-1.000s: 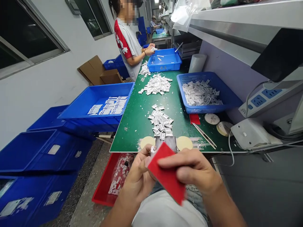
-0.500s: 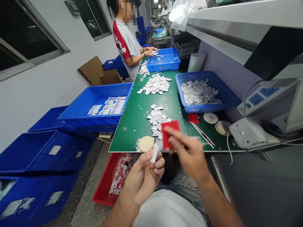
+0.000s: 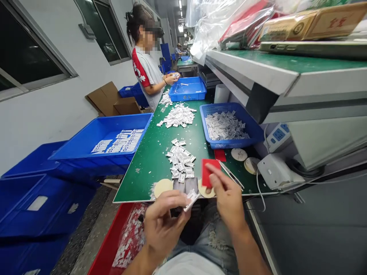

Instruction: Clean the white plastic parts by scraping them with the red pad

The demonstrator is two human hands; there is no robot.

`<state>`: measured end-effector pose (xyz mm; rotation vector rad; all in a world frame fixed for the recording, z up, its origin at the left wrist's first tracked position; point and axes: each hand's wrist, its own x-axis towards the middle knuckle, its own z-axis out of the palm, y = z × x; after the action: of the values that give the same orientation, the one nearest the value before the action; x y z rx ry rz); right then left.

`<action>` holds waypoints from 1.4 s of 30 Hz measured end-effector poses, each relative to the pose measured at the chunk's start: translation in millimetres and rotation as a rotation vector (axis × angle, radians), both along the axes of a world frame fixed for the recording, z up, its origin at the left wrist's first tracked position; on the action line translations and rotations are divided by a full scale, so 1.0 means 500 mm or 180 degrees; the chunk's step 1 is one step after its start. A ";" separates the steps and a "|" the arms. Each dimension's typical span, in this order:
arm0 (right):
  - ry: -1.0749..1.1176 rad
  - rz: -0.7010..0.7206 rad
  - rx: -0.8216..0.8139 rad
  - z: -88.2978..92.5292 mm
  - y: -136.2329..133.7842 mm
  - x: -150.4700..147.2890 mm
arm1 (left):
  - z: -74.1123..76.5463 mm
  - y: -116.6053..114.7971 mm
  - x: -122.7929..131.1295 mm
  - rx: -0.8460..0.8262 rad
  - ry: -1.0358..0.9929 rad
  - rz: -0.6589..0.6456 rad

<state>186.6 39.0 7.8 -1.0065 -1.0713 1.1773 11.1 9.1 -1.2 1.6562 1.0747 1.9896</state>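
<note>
My left hand (image 3: pixel 162 223) is closed in a pinch on a small white part (image 3: pixel 191 199) just below the near edge of the green table (image 3: pixel 149 160). My right hand (image 3: pixel 228 196) grips a red card (image 3: pixel 207 172) and holds it over a pale round disc (image 3: pixel 207 191) at the table's near edge. A heap of small white parts (image 3: pixel 180 162) lies on the table just beyond both hands. A second round disc (image 3: pixel 162 187) sits to the left of the hands.
A blue basket (image 3: pixel 229 124) of white parts stands at right, with a second heap (image 3: pixel 177 115) and a blue tray (image 3: pixel 187 88) farther back. A co-worker (image 3: pixel 146 72) stands at the far left edge. Blue crates (image 3: pixel 106 143) line the floor at left; a red bin (image 3: pixel 114 240) sits under the table. Tweezers (image 3: pixel 231 175), a power strip (image 3: pixel 276 135).
My head tilted up, so the table sits lower in view. My right hand carried the red card away from the left hand to the table. The left hand turned the white part sideways.
</note>
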 end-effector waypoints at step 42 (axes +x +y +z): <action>-0.0376 0.1885 0.1050 0.042 0.074 -0.057 | 0.060 0.001 -0.091 -0.3520 -0.4108 -0.2368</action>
<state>158.2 75.9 29.0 -0.5125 -1.6668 1.3527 -34.2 9.7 29.0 0.0015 0.5970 1.0874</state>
